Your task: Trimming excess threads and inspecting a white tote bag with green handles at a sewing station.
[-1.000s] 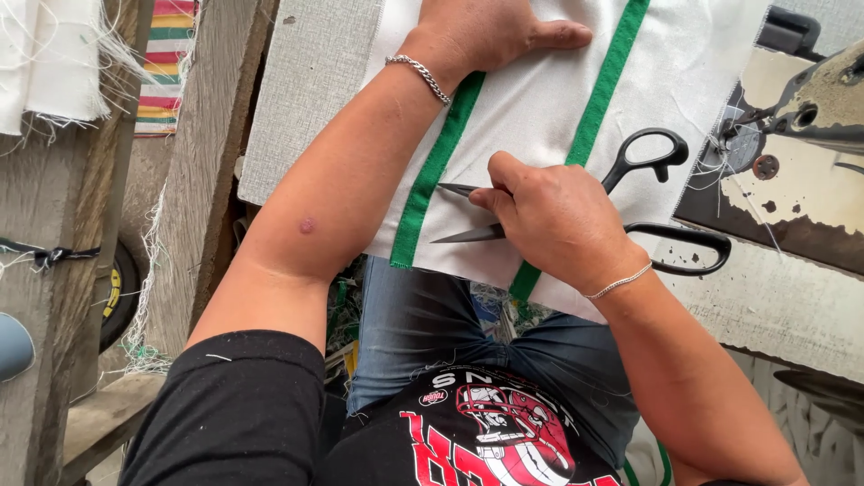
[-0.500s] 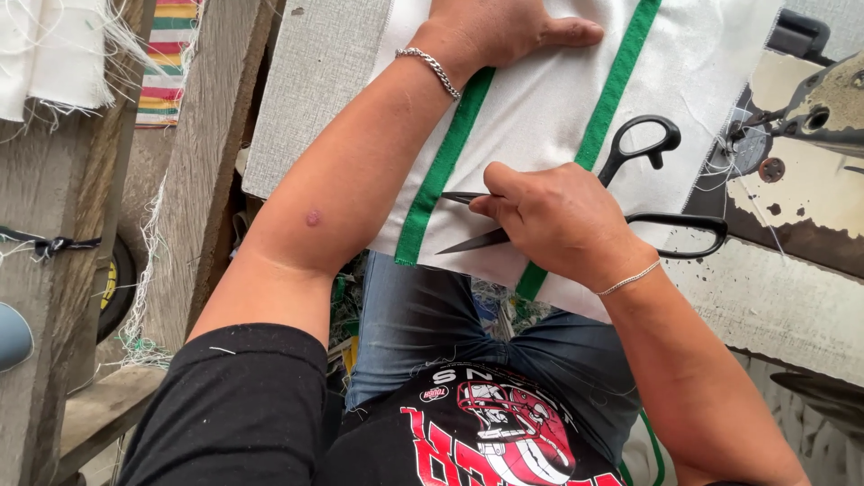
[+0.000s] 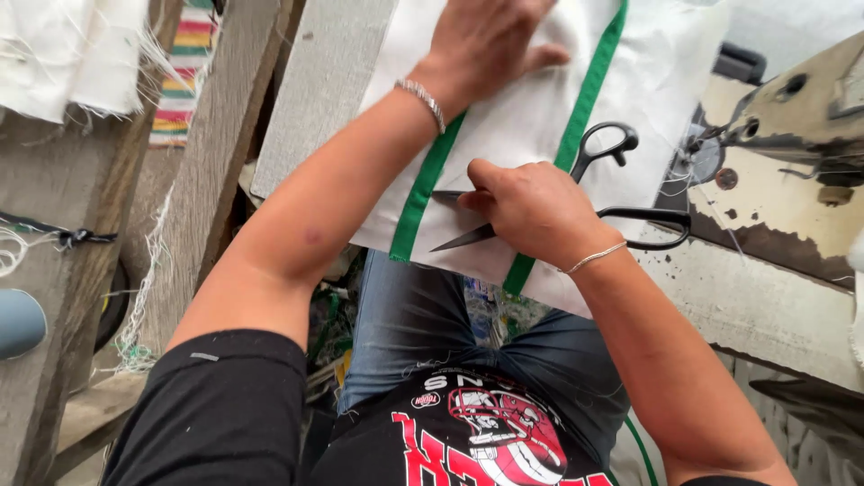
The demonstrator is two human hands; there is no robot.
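Right hand (image 3: 538, 209) closed over black scissors (image 3: 621, 180), blades parted on white cloth (image 3: 531, 108) edged with green bands (image 3: 418, 202), left hand (image 3: 490, 40) pressed flat and spread farther up, all on a grey bench (image 3: 315, 81) beside a stained sewing machine (image 3: 792, 153).

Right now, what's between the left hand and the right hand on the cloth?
Head view: bare white cloth between left hand and right hand, crossed diagonally by a green stripe. The scissors lie under the right hand, blades open.
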